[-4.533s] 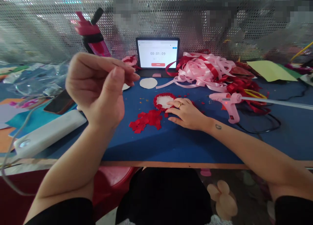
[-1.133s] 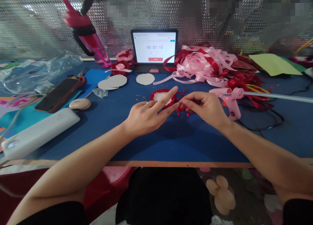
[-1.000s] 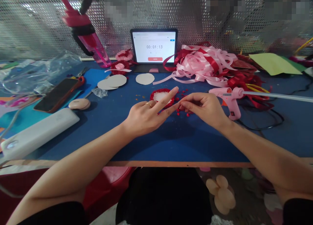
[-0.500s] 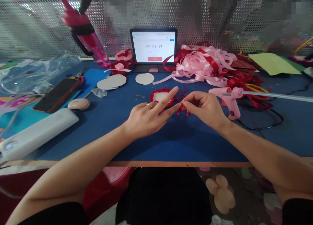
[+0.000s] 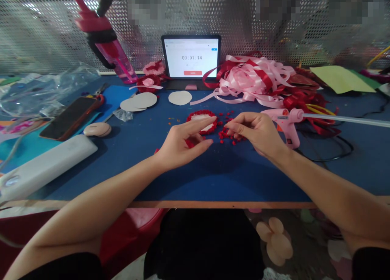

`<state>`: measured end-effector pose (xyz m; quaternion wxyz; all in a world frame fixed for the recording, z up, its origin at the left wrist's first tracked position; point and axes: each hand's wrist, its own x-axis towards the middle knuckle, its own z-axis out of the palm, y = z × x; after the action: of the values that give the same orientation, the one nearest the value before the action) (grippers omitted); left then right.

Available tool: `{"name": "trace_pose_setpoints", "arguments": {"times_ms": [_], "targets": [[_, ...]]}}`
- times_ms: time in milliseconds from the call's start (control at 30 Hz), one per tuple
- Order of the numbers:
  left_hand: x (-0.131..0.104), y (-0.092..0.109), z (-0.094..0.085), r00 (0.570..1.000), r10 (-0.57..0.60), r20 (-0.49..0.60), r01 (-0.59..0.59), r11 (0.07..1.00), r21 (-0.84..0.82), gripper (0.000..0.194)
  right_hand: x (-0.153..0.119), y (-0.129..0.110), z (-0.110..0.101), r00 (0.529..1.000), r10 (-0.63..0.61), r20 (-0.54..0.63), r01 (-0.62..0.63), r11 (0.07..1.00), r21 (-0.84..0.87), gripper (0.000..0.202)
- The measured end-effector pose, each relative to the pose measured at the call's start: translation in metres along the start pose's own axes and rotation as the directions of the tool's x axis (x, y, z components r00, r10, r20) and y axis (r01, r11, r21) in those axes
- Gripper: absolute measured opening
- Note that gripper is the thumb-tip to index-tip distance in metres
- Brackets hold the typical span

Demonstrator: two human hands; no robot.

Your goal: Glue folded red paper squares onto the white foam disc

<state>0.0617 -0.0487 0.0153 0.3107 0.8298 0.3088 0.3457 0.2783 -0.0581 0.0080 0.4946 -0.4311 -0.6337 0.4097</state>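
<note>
My left hand (image 5: 183, 146) hovers over the table with thumb and fingers apart, holding nothing. Just beyond its fingertips lies a white disc (image 5: 199, 118) ringed by a red, bumpy border (image 5: 210, 129), partly hidden by that hand. My right hand (image 5: 256, 131) pinches thumb and forefinger together above a scatter of small red pieces (image 5: 222, 135). Whatever sits in that pinch is too small to make out. Close behind the right hand a pink glue gun (image 5: 291, 125) lies with a long glue stick (image 5: 344, 118) in its back.
Behind stand a tablet (image 5: 191, 56) showing a timer and a heap of pink and red ribbon (image 5: 250, 79). Pale discs (image 5: 180, 97) lie nearby. To the left are a phone (image 5: 70, 118), a white power bank (image 5: 51, 164), a beige case (image 5: 97, 129) and a pink bottle (image 5: 112, 48).
My left hand has drawn away from the right fingertips, its thumb and fingers now apart. The right hand stays pinched at nearly the same spot.
</note>
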Motion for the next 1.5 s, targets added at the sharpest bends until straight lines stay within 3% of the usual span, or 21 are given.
{"name": "trace_pose_setpoints", "arguments": {"times_ms": [67, 133, 333, 567, 867, 1100, 1333, 1500], "targets": [[0.001, 0.002, 0.000, 0.994, -0.106, 0.038, 0.112, 0.966, -0.234, 0.047, 0.000, 0.001, 0.000, 1.000, 0.015, 0.001, -0.015, 1.000, 0.013, 0.020], [0.002, 0.002, 0.000, 0.988, -0.152, 0.032, 0.153, 0.907, -0.392, 0.044, 0.000, 0.002, 0.001, 1.000, 0.025, 0.004, -0.025, 0.999, 0.024, 0.021], [0.003, -0.001, 0.003, 0.975, -0.221, 0.021, 0.196, 0.815, -0.545, 0.042, 0.000, 0.000, 0.003, 0.991, 0.101, 0.088, -0.113, 0.984, 0.140, 0.023], [0.003, -0.004, 0.004, 0.967, -0.256, -0.019, 0.217, 0.856, -0.470, 0.043, -0.001, 0.001, 0.004, 0.968, 0.175, 0.182, -0.212, 0.955, 0.209, 0.028], [0.005, 0.001, 0.006, 0.955, -0.281, -0.091, 0.208, 0.858, -0.470, 0.030, -0.002, -0.001, 0.007, 0.959, 0.183, 0.217, -0.228, 0.951, 0.209, 0.032], [0.005, -0.007, 0.005, 0.965, -0.258, -0.034, 0.218, 0.872, -0.438, 0.032, -0.002, 0.003, 0.006, 0.978, 0.156, 0.140, -0.179, 0.968, 0.173, 0.020], [0.003, -0.011, 0.007, 0.976, -0.190, 0.109, 0.218, 0.875, -0.431, 0.038, -0.004, -0.003, 0.007, 0.944, 0.117, 0.307, -0.154, 0.983, 0.099, 0.016], [0.001, -0.009, 0.007, 0.973, -0.132, 0.188, 0.196, 0.903, -0.382, 0.035, -0.007, -0.004, 0.008, 0.936, 0.115, 0.333, -0.128, 0.992, 0.016, 0.011]]}}
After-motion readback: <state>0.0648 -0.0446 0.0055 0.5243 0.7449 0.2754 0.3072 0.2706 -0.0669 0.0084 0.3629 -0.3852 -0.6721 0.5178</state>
